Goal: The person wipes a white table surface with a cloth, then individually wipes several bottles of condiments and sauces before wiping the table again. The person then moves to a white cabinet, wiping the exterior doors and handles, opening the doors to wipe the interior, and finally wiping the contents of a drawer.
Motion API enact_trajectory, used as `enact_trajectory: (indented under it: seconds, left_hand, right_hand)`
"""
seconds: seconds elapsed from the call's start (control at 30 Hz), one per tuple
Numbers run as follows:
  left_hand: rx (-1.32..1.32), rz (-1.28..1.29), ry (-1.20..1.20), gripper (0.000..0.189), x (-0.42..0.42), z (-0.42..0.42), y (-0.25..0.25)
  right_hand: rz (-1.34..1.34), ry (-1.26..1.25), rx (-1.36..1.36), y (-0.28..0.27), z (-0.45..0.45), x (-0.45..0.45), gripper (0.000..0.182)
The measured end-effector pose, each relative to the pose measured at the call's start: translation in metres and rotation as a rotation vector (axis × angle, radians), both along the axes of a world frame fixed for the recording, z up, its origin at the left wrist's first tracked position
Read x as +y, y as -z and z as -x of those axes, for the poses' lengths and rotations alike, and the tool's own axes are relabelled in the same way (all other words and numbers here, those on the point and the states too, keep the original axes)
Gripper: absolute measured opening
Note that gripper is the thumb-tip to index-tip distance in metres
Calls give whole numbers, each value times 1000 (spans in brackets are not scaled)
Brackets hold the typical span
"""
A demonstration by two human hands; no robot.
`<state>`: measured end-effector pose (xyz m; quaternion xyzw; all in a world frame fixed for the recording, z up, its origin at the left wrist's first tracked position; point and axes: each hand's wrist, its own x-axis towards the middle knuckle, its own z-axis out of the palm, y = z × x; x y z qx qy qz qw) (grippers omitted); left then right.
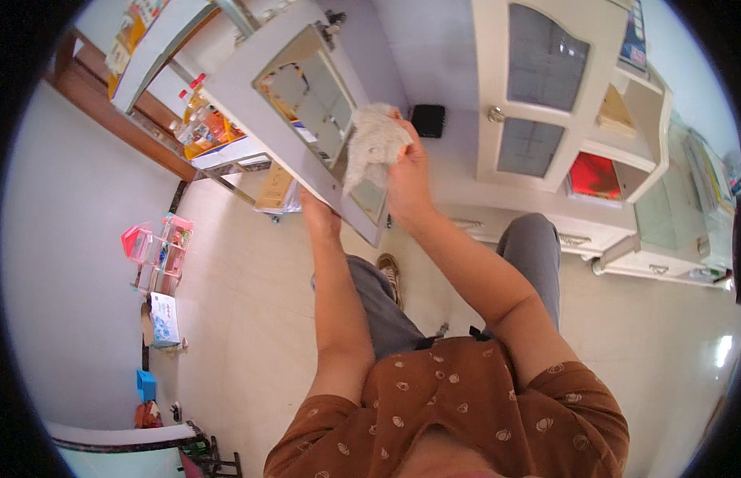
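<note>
A pale, fluffy cloth (375, 146) is bunched in my right hand (411, 173), against a mirror set in a white panel (269, 116). The mirror glass (322, 107) shows reflections of the room, and the cloth covers part of its right side. My left hand (318, 210) grips the panel at its lower left edge. Its fingers are mostly hidden behind the panel. The panel stands tilted in view before me, beside a shelf unit.
Bottles (206, 122) stand in a yellow tray on the left shelf, above a cardboard box (276, 186). To the right is a white cabinet (487, 71) with glass doors and a red item (594, 176). A pink toy house (167, 248) sits by the left wall.
</note>
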<state>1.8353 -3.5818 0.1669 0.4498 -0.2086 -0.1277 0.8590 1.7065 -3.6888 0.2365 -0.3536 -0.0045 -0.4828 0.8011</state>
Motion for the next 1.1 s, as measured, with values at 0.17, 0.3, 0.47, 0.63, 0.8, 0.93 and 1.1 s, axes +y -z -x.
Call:
enact_trajectory:
  seconds: [0.17,0.3,0.47,0.63,0.8,0.93,1.1]
  left_hand:
    - [-53,92,20,51,-11,32,-29]
    - [-129,52,-25,33,6,4,5]
    - [90,124,-10,19,-1,9,-8]
    - [168,78,-60,20,6,8,-6]
    - [194,94,-70,23,-3,9,2]
    - [87,183,60,23,1,-1,12]
    - [61,167,79,24,4,3,9]
  right_hand:
    - [738,346,3,-78,-35,48,43]
    - [1158,753,-106,-117,-76,53,54]
    - [1143,841,-93,-137,-110,27,70]
    - [1020,724,-21,-140,-117,17,62]
    - [1057,916,107,-129,-143,-41,62]
    - [1024,765,74,-111,-148,-43,47]
    - [931,632,211,-50,-131,-17,61]
